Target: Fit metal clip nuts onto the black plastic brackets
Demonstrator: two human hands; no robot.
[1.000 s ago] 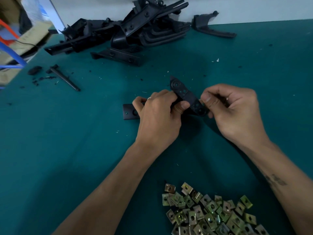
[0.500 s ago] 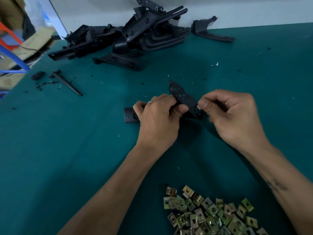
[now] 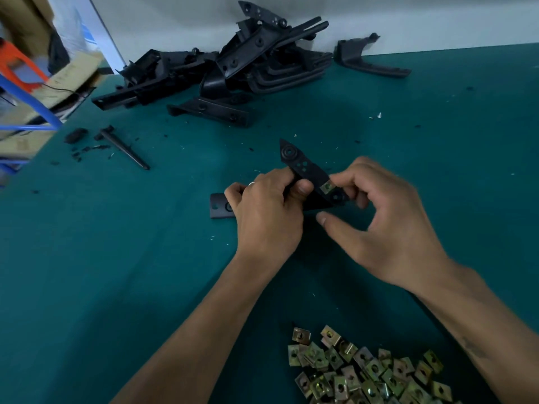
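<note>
A black plastic bracket (image 3: 302,164) lies across the middle of the green table, one arm pointing up and back, its flat end (image 3: 218,206) sticking out to the left. My left hand (image 3: 267,212) grips the bracket's middle, thumb on top. A brass-coloured clip nut (image 3: 327,187) sits on the bracket's right edge. My right hand (image 3: 385,217) is just right of it, fingertips at the nut and bracket, thumb lifted away below. A heap of loose clip nuts (image 3: 364,371) lies near the front edge.
A pile of black brackets (image 3: 233,71) is stacked against the back wall, with one more bracket (image 3: 370,59) to its right. A thin black rod (image 3: 125,148) and plastic scraps lie at the left. Cardboard and a blue frame (image 3: 26,94) stand beyond the table's left edge.
My right hand has opened its pinch and drawn its thumb back, uncovering the clip nut now seated on the bracket's edge. My left hand keeps its grip.
</note>
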